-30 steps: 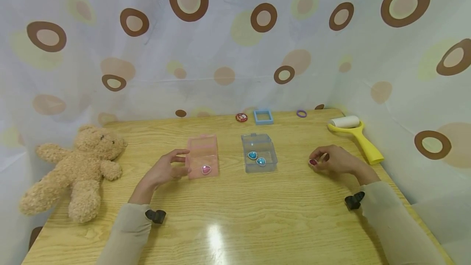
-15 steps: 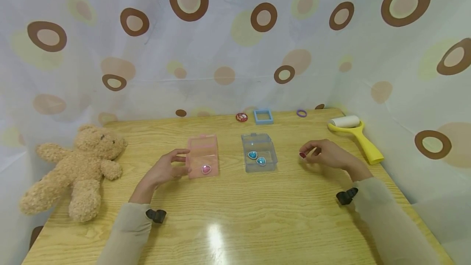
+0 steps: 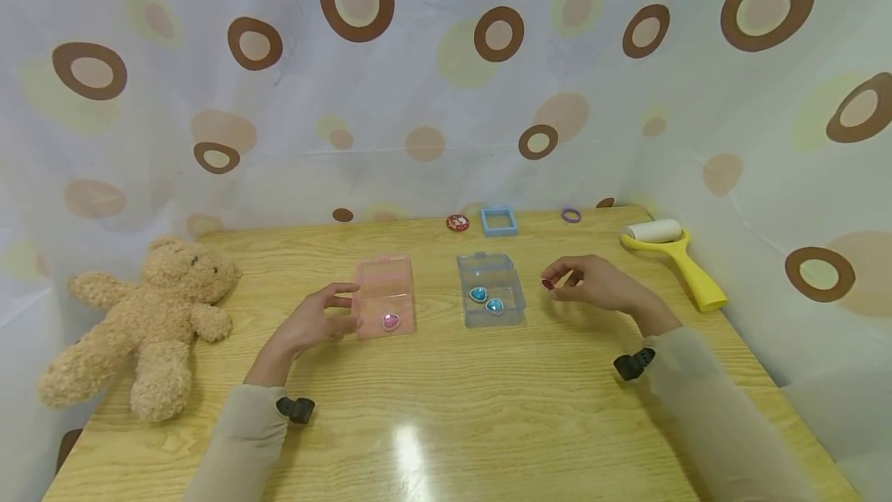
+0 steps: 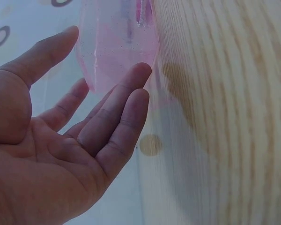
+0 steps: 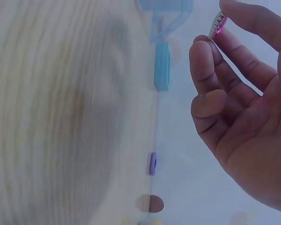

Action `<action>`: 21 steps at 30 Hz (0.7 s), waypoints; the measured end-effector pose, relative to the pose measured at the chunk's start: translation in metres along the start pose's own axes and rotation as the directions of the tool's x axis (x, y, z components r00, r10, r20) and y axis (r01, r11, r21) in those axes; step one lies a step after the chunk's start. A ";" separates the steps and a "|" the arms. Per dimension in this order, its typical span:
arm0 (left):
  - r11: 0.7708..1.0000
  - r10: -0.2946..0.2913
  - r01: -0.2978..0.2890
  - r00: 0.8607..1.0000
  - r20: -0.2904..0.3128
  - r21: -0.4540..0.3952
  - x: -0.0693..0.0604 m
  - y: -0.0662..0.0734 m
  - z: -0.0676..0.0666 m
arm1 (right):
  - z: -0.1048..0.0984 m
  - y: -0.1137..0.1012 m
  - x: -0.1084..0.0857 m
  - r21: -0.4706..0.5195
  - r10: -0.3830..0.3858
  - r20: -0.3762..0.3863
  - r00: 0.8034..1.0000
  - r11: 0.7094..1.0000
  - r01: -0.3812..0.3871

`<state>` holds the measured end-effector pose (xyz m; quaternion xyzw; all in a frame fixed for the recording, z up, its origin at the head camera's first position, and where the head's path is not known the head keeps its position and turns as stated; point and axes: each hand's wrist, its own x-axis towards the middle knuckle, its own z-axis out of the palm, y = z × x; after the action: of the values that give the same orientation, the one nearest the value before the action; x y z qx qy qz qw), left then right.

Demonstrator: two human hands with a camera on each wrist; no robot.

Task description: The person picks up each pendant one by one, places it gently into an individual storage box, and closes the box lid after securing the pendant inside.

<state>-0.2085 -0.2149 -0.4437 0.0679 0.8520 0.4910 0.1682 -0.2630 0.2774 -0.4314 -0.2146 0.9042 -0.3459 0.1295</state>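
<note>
My right hand [image 3: 602, 283] pinches a dark pink gem [image 3: 547, 283] with a silvery beaded rim between thumb and fingertips, above the table just right of the clear blue box [image 3: 493, 320]. That box lies with its lid opened back, and two blue gems [image 3: 478, 294] rest inside. In the right wrist view the pinched gem [image 5: 218, 26] is seen edge-on. My left hand [image 3: 315, 322] is at the left side of an opened clear pink box [image 3: 372, 330], fingers loosely extended; whether they touch it I cannot tell. One pink gem [image 3: 391, 321] lies in the pink box.
A teddy bear [image 3: 156, 316] lies at the left. Along the back edge are a round red badge [image 3: 458, 222], a light-blue square frame [image 3: 499, 232] and a purple ring [image 3: 571, 215]. A yellow-handled lint roller [image 3: 686, 266] lies at the right, by the curtain.
My right hand has moved left with the dark pink gem, from the right part of the table to near the blue box. The left hand and both boxes stay in place.
</note>
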 end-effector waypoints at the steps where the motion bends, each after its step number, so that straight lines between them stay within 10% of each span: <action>1: 1.000 0.000 0.000 1.000 0.000 0.000 0.000 0.000 0.000 | 0.001 -0.003 0.002 -0.005 -0.005 -0.003 1.000 1.000 0.005; 21: 1.000 -0.005 0.005 1.000 -0.004 0.004 0.000 0.000 0.000 | 0.033 -0.057 0.044 -0.009 -0.151 0.015 0.988 0.989 0.151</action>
<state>-0.2090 -0.2146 -0.4434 0.0651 0.8535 0.4892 0.1676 -0.2717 0.1994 -0.4207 -0.2854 0.8862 -0.3484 0.1083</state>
